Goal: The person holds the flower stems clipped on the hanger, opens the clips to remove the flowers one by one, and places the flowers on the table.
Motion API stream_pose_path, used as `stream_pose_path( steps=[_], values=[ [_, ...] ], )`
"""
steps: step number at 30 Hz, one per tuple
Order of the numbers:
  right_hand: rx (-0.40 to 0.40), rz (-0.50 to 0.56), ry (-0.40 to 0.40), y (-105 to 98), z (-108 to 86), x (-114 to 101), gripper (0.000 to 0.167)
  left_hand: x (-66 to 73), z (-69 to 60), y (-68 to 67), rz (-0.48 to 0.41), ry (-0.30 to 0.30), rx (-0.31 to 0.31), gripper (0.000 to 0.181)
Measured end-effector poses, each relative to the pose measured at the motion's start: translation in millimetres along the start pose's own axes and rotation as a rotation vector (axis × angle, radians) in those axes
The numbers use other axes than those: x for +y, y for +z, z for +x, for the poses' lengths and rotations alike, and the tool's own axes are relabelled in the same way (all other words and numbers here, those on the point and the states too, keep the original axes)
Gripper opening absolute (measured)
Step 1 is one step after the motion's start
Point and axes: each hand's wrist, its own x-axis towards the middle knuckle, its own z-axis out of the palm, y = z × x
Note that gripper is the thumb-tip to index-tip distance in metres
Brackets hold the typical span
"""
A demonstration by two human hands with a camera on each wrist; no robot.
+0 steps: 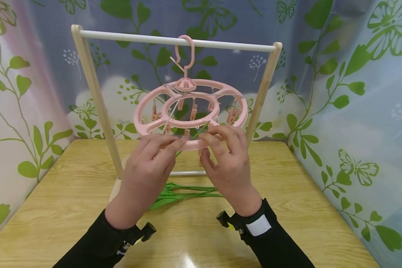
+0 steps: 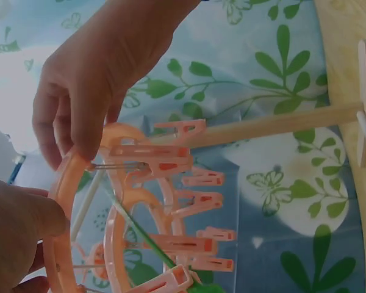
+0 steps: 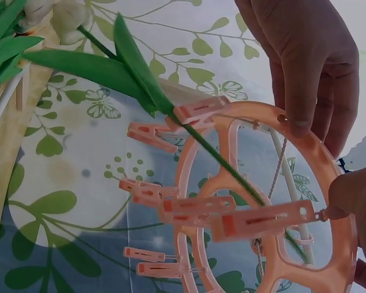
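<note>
A pink round clip hanger (image 1: pixel 141 111) hangs by its hook from a white rail (image 1: pixel 127 36). At its near rim, my left hand (image 1: pixel 150 163) pinches the ring between thumb and fingers. My right hand (image 1: pixel 229 158) grips the same rim a little to the right, its thumb below. Pink clothes pegs (image 3: pixel 265 220) dangle from the ring. One peg (image 3: pixel 198 111) in the right wrist view holds the green stem (image 3: pixel 222 159) of an artificial white tulip (image 3: pixel 68 21). The stem slants through the ring's openings. Some fingertips are hidden behind the rim.
Wooden posts (image 1: pixel 95 96) carry the rail on both sides, with a lower white bar (image 1: pixel 187 173) near the table (image 1: pixel 288 208). More green stems and leaves (image 1: pixel 169 195) lie on the table below the hanger. Leaf-patterned curtains (image 1: pixel 341 111) enclose the back and sides.
</note>
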Motion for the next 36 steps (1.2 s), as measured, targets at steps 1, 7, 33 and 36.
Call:
stream_pose_path(
  steps=[1, 7, 33, 36],
  values=[
    [0.001, -0.008, -0.007, 0, 0.0, 0, 0.03, 1.1, -0.5, 0.9, -0.011, 0.0, -0.004, 0.03],
    [0.021, 0.0, -0.043, 4, 0.4, -5, 0.025, 6.2, -2.7, 2.3, -0.084, 0.005, -0.031, 0.038],
    [-0.001, 0.0, -0.006, 3, -3.0, -7, 0.033, -55.3, -6.6, -11.8, -0.014, -0.295, -0.043, 0.062],
    [-0.011, -0.006, 0.005, 4, -3.1, -7, 0.034, -51.7, -7.3, -7.3, -0.03, -0.265, -0.021, 0.046]
  ],
)
